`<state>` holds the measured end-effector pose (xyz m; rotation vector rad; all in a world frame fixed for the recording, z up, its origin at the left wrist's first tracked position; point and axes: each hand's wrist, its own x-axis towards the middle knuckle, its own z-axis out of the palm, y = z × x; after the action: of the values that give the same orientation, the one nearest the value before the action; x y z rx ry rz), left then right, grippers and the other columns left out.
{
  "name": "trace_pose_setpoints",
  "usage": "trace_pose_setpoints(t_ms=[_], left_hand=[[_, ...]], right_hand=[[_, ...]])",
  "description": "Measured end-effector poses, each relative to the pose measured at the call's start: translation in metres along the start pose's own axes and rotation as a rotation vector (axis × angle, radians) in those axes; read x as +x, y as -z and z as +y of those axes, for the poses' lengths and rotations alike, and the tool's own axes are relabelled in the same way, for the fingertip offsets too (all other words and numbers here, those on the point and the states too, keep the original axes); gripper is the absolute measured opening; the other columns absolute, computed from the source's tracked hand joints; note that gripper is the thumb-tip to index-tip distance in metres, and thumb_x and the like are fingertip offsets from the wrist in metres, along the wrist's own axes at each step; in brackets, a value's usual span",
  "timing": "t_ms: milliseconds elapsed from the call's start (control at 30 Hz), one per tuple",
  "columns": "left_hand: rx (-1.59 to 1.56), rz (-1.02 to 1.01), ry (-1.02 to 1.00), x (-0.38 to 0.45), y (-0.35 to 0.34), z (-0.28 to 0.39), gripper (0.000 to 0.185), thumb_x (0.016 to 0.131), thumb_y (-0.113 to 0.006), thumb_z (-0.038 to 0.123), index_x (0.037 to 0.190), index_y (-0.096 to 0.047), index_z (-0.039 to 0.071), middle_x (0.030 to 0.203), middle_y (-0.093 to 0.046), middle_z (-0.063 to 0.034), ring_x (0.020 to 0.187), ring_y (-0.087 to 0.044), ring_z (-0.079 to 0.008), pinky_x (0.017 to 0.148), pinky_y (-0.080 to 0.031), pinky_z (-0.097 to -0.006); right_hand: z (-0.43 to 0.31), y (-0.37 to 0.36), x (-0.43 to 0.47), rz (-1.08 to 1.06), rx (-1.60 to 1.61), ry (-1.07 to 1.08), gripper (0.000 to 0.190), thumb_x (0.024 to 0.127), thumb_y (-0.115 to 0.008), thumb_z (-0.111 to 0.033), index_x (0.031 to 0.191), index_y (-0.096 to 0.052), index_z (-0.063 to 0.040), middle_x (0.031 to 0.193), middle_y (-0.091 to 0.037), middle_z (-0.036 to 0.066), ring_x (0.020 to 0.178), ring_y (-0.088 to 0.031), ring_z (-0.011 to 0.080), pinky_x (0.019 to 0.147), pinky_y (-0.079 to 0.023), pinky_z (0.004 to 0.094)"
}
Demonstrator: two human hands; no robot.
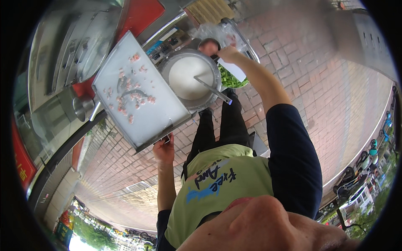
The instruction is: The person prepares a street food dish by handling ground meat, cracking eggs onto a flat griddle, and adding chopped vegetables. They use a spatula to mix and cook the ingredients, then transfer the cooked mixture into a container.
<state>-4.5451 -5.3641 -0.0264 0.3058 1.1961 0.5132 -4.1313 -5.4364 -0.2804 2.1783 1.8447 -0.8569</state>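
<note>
My left hand (164, 150) grips the wire handle at the near edge of a shallow metal steaming tray (166, 116). A thin whitish layer of batter covers the tray, with bits of pinkish minced meat (135, 94) scattered over it. My right hand (229, 54) reaches to the rim of a small dark bowl of minced meat (209, 47); its fingertips are hard to make out. Below that wrist, a flat white piece (233, 69) lies over chopped greens (230, 78). Left of the greens stands a large pot of white batter (188, 75), a metal ladle (213, 90) leaning in it.
A metal steamer cabinet with drawers (78, 47) stands at upper left. Metal cups (82, 108) sit beside the tray. Clear plastic bags (216, 33) and a slatted wooden board (209, 11) are at the far end. Brick paving (282, 69) surrounds the stall; parked scooters (355, 178) line the right.
</note>
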Motion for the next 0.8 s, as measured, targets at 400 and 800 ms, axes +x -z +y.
trace_pose_setpoints(t_ms=[400, 800], left_hand=[[-0.028, -0.017, 0.106, 0.008, 0.011, 0.003, 0.037, 0.076, -0.040, -0.002, 0.111, -0.052, -0.005, 0.110, -0.058, -0.0165, 0.104, -0.057, -0.0283, 0.090, -0.050, -0.0373], [0.008, -0.060, 0.127, 0.016, 0.026, 0.012, 0.035, 0.079, -0.039, -0.002, 0.112, -0.051, -0.007, 0.115, -0.056, -0.0178, 0.107, -0.055, -0.0284, 0.091, -0.049, -0.0360]], right_hand=[[0.022, -0.044, -0.112, 0.181, 0.630, -0.722, 0.057, 0.067, -0.073, -0.043, 0.107, -0.049, -0.010, 0.113, -0.057, 0.014, 0.108, -0.052, 0.0313, 0.088, -0.044, 0.0417], [0.002, -0.031, -0.082, 0.062, 0.546, -1.004, 0.081, 0.055, -0.080, -0.045, 0.118, -0.044, -0.009, 0.120, -0.050, 0.015, 0.117, -0.045, 0.0296, 0.091, -0.036, 0.0449]])
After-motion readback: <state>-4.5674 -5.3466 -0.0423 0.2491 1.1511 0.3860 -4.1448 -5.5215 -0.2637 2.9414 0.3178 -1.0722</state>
